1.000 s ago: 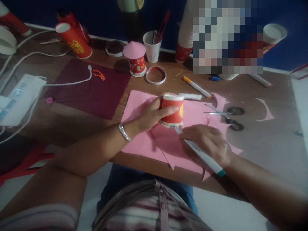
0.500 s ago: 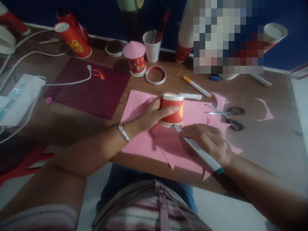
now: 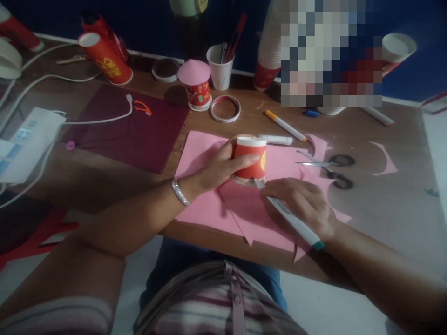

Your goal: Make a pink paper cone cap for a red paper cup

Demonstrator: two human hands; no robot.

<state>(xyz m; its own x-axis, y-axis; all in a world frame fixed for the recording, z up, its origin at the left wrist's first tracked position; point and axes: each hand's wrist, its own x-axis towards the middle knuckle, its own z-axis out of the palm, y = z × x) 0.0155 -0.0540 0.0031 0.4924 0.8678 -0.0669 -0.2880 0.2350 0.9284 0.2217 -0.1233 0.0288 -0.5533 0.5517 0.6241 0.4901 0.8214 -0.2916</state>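
My left hand point(image 3: 223, 163) is wrapped round a red paper cup point(image 3: 248, 160) with a white rim, thumb lying across its front. The cup is held over pink paper sheets point(image 3: 199, 204). In my right hand point(image 3: 300, 202) is a white marker point(image 3: 293, 223) with a green end; its tip is at the lower white band of the cup, where dark marks show. Whether the tip touches the cup I cannot tell. Just behind the cup lies a white capped marker point(image 3: 277, 139). Scissors point(image 3: 331, 168) with black handles rest to the right, among pink scraps point(image 3: 382, 158).
Behind stand a small red cup with a pink cone roof point(image 3: 194, 83), a white cup of pens point(image 3: 221, 70) and a tape roll point(image 3: 226, 109). An orange-and-white marker point(image 3: 284, 125) lies nearer. To the left are a dark red sheet point(image 3: 139, 144), white cables and a power strip point(image 3: 30, 144).
The marker tip and my right hand have shifted very slightly by the cup's lower edge. My left hand and the cup have stayed in place.
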